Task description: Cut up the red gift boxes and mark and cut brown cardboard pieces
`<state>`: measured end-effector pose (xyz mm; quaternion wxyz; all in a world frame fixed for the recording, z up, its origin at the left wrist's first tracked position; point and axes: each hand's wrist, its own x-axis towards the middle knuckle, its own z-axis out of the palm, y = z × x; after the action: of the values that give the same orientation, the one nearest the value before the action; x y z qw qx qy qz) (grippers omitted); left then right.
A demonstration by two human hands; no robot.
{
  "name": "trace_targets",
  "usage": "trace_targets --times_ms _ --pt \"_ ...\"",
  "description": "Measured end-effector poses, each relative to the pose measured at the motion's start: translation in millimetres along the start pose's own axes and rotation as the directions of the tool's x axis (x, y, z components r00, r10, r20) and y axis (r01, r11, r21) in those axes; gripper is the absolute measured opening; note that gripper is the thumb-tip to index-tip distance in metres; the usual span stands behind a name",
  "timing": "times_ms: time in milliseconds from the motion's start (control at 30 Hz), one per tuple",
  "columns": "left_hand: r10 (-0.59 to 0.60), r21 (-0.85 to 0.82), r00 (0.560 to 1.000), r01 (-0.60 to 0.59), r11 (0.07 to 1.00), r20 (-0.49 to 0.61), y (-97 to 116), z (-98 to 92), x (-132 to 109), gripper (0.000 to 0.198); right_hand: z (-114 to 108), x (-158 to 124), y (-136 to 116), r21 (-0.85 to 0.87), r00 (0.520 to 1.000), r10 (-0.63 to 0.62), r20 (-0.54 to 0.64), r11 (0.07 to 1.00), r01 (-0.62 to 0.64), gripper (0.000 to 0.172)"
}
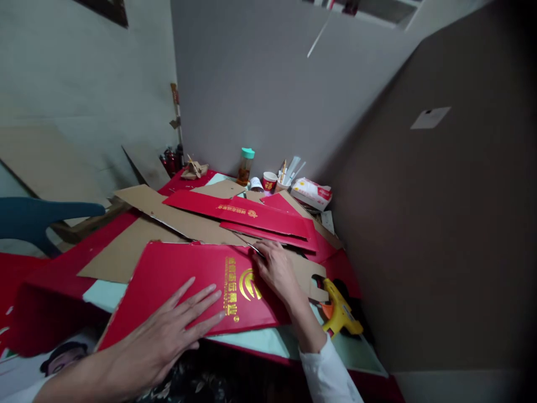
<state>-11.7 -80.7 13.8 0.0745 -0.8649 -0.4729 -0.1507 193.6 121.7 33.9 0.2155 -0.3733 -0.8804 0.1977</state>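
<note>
A red cardboard sheet with gold lettering and a round gold logo lies at the near side of the table. My left hand rests on its lower left part, open, fingers outstretched and spread. My right hand is closed around a thin pointed tool with a shiny tip; its exact kind is hard to make out. The tip points up and left, close to the sheet's far edge. Right of my right forearm lies a yellow hot glue gun.
Brown cardboard strips and red printed pieces are heaped beyond the sheet. Along the wall stand a bottle with a teal lid, a red paper cup, a cup of sticks and a tissue pack. A blue chair is at left.
</note>
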Motion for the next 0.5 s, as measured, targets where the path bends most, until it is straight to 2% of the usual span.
trace_targets --times_ms 100,233,367,500 --pt "-0.012 0.034 1.000 0.011 0.999 0.016 3.1 11.8 -8.5 0.089 0.4 4.8 -2.0 -0.092 0.999 -0.029 0.039 0.995 0.033 0.021" --pt "-0.033 0.081 0.998 0.038 0.996 -0.052 7.6 28.7 -15.3 0.100 -3.5 12.0 -0.4 -0.149 0.994 -0.044 0.105 0.987 0.059 0.017" --pt "-0.035 0.104 0.988 0.050 0.993 -0.148 16.4 30.5 -9.1 0.091 -7.5 16.5 1.4 -0.147 0.984 -0.056 0.170 0.986 0.081 0.019" --pt "-0.033 0.163 0.968 0.075 0.984 -0.247 18.4 18.0 -1.0 0.076 -10.9 17.5 0.5 -0.139 0.982 -0.063 0.179 0.986 0.089 0.020"
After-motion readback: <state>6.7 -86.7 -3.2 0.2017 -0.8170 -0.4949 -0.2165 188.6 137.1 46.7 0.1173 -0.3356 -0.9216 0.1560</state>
